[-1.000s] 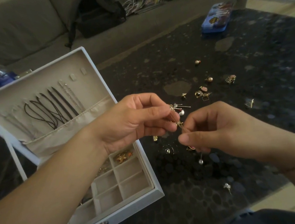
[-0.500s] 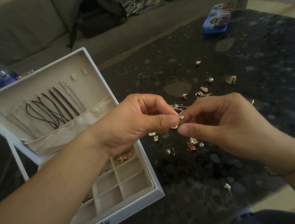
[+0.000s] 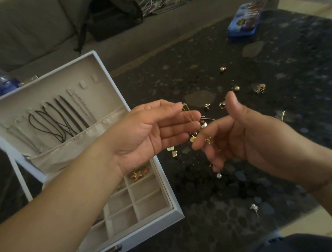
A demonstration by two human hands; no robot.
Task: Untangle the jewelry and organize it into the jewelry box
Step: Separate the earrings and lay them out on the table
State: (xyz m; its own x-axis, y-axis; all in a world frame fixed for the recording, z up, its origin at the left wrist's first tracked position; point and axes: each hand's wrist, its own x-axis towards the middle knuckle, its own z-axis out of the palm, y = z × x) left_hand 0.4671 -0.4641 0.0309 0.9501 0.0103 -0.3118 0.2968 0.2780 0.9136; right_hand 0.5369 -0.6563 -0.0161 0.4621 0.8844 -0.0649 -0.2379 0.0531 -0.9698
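Hanging between both hands is a thin gold chain (image 3: 189, 116) with small charms and a pearl (image 3: 218, 175) at the bottom, up above the dark table (image 3: 289, 152). The left hand (image 3: 153, 133) has its palm up and fingers almost straight, with the chain draped over its fingertips. The right hand (image 3: 239, 135) has loosely curled fingers pinching the lower part, thumb up. I think the knot is not out yet. The jewelry box (image 3: 172, 215) sits open just beside the left arm. Cords (image 3: 60, 122) hang in its lid and a gold star (image 3: 136, 174) lies in one slot, so some sorting is done. Many earrings (image 3: 238, 96) lie loose on the table, so lots is left.
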